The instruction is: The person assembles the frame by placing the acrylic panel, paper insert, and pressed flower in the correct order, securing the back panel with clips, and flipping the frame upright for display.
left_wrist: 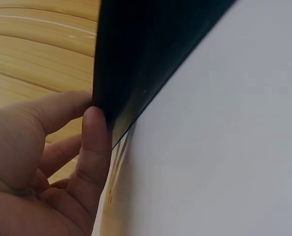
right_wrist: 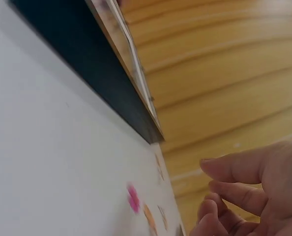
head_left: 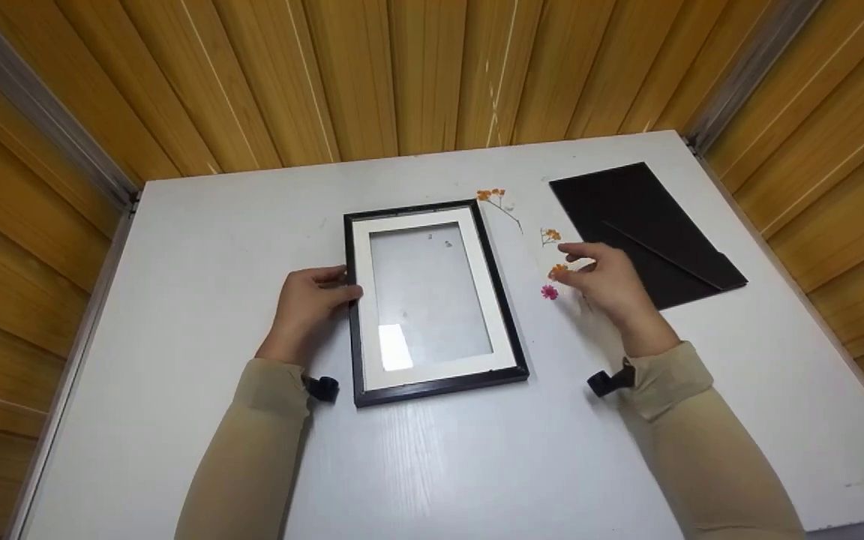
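A black picture frame [head_left: 441, 388] with a white inner mat [head_left: 503, 337] lies flat on the white table. My left hand [head_left: 316, 304] grips its left edge, thumb over the border and fingers along the side. In the left wrist view, a fingertip and thumb meet the frame's dark side [left_wrist: 136, 59]. My right hand [head_left: 604, 285] hovers by the flowers right of the frame, thumb and forefinger apart, holding nothing visible. Near its fingertips are a pink flower [head_left: 549, 292], an orange flower [head_left: 557, 271] and a small orange sprig [head_left: 551, 235]. A longer orange sprig [head_left: 503, 206] lies by the frame's top right corner.
A black backing board [head_left: 619, 202] with a raised flap lies at the right, behind my right hand. Small dark specks [head_left: 447, 244] show inside the frame's window. Wood-patterned walls [head_left: 432, 75] border the back and sides of the table [head_left: 199, 240].
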The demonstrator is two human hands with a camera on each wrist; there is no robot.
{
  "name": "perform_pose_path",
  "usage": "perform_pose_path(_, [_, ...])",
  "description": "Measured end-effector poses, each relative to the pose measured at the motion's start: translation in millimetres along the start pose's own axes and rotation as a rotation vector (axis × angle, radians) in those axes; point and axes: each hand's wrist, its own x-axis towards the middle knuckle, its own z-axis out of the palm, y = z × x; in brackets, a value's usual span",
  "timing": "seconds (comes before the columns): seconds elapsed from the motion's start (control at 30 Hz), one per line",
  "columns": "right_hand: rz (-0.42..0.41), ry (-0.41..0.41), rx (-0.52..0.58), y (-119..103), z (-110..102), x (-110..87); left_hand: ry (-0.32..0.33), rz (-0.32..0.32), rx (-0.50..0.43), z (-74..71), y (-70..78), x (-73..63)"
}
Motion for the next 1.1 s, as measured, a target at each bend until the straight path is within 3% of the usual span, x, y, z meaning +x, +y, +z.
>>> perform_pose_path(0.1, [0.007,0.034,-0.093,10.2,-15.6,-2.6,-0.010,-0.022,-0.006,0.2,-1.7,0.3])
perform_pose_path(0.23, [0.030,0.013,-0.204,23.1,-26.0,-8.0,-0.006,-0.029,0.011,-0.5,-2.7,-0.4])
perform_pose_path(0.57, [0.203,-0.075,-0.369,39.1,-28.4,-24.0,-0.011,-0.069,0.010,1.4,-6.8,-1.5])
perform_pose_path(0.87, [0.114,0.034,-0.560,32.9,-30.3,-24.4,-0.003,-0.042,-0.016,-1.9,-3.3,0.0])
perform_pose_path(1.1, [0.096,0.000,-0.681,31.4,-26.2,-22.6,-0.012,-0.041,-0.046,-2.1,-1.7,0.1])
